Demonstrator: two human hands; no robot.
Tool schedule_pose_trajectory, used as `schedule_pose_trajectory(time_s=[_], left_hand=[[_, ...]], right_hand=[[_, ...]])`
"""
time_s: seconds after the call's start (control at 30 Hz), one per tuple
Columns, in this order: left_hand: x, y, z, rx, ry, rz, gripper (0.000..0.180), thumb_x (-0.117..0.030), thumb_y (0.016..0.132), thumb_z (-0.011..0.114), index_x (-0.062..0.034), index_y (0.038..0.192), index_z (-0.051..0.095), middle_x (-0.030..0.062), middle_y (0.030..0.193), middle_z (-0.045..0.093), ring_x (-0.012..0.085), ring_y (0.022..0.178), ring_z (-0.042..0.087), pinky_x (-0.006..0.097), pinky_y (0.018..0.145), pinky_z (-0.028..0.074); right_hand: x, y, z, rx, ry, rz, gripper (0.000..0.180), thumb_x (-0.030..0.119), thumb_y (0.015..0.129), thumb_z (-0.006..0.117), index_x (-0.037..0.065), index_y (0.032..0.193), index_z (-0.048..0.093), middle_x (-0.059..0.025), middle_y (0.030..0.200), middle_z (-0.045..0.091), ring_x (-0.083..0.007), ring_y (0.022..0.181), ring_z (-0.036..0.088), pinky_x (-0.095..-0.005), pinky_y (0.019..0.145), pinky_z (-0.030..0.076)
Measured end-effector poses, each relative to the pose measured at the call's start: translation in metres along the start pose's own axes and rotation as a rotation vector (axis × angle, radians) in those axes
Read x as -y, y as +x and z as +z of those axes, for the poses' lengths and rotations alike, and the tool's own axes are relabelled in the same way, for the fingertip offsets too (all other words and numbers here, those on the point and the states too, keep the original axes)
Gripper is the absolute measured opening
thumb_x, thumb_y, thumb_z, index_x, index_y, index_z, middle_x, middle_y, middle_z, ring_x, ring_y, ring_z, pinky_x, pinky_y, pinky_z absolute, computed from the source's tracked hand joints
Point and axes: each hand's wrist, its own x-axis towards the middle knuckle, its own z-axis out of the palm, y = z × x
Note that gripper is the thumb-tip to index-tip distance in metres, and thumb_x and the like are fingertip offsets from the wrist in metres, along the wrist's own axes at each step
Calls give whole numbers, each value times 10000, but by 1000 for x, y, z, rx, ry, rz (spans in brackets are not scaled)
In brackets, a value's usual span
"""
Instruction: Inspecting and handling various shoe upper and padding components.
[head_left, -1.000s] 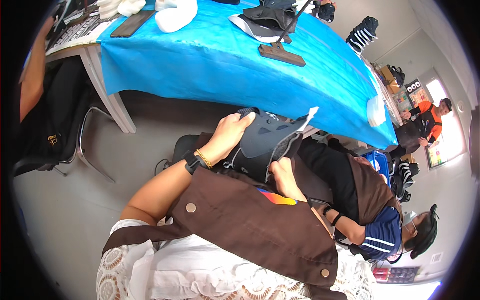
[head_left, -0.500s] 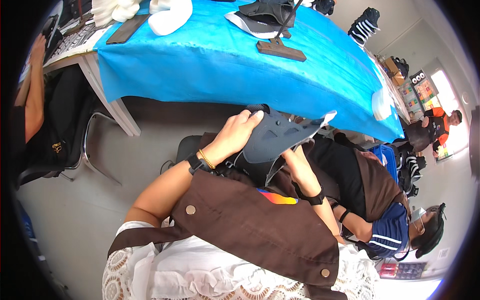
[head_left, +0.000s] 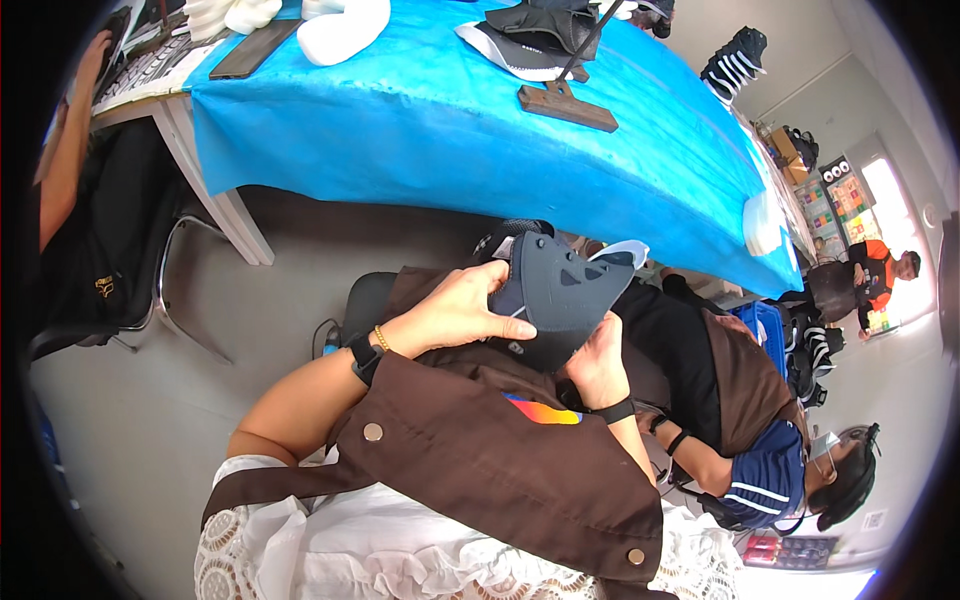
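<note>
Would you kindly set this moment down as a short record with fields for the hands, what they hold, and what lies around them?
left hand: left hand grips the dark grey shoe upper from its left side, thumb across the face
right hand: right hand supports the same piece from below
held piece: grey shoe upper with triangular cut-outs, raised above the lap
apron: brown apron with snap buttons
table: blue-covered table ahead, bearing a wooden shoe stand and white foam pieces
nearby: another person in a brown apron, seated to the right
</note>
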Motion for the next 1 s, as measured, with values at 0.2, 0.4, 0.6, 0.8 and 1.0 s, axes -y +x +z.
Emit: schedule_pose_trajectory(time_s=[0.2,0.4,0.6,0.8,1.0], left_hand=[[-2,-1,3,112,133,197,723,-423,780,873,52,1228,563,293,1104,667,444,1191,643,464,1058,492],[-18,9,-9,21,122,580,615,-316,772,856,25,1209,591,222,1089,668,376,1032,687,402,876,533],[-74,5,-73,63,533,635,581,-206,706,830,-57,1235,642,149,805,663,332,679,627,404,629,454],[-78,-1,-60,438,664,631,549,-400,787,823,-34,1159,651,112,769,619,348,774,607,443,700,461],[-52,-27,-39,385,592,529,563,-460,822,792,-66,1184,618,107,738,630,369,705,604,429,666,453]], right_hand=[[15,15,-5,349,353,129,546,454,1062,447,32,1377,589,-192,1366,632,-344,1215,640,-509,1036,532],[23,-2,-22,354,46,-19,535,403,1047,508,42,1439,555,-185,1443,579,-348,1294,590,-521,1066,503],[118,-83,60,1104,-1602,213,359,53,1002,533,-62,1329,629,-247,1305,667,-393,1314,585,-440,1107,459],[74,-74,131,921,-2171,-1027,660,91,821,735,-13,1434,512,-176,1426,542,-337,1376,495,-518,1155,383],[46,-71,96,740,-2192,-825,552,203,847,771,22,1323,559,-127,1099,570,-348,1085,568,-583,1146,340]])
